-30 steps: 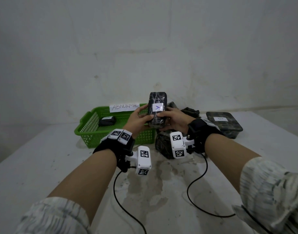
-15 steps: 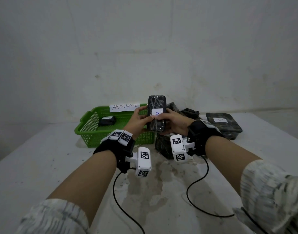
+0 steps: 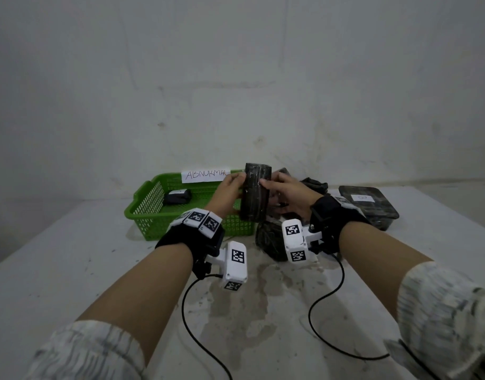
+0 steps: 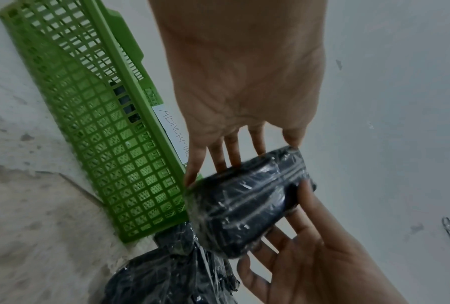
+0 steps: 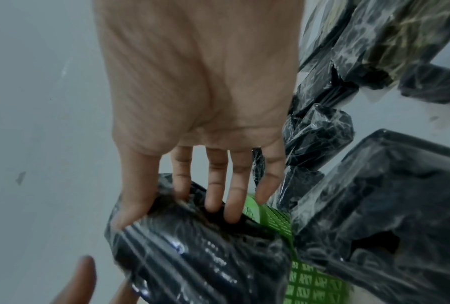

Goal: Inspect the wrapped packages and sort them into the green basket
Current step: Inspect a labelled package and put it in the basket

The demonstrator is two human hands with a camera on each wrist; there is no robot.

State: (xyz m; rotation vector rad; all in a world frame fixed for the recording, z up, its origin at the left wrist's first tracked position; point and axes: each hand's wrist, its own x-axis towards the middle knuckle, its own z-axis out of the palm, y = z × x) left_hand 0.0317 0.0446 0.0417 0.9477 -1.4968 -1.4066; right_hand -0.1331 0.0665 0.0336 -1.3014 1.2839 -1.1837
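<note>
Black film-wrapped package (image 3: 255, 196) stands upright above the table, pinched between the left hand (image 3: 227, 193) and right hand (image 3: 286, 193); turning it slowly should expose every face before lowering it into the green plastic mesh basket (image 3: 150, 212) just left.

Light is dim, flat and greenish-grey, with soft shadows. Wrist views are motion-blurred and noisy. Plastic wrap shows faint glare; edges bend.

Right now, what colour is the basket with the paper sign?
Bright green basket, lattice walls; clearest in the head view.
</note>
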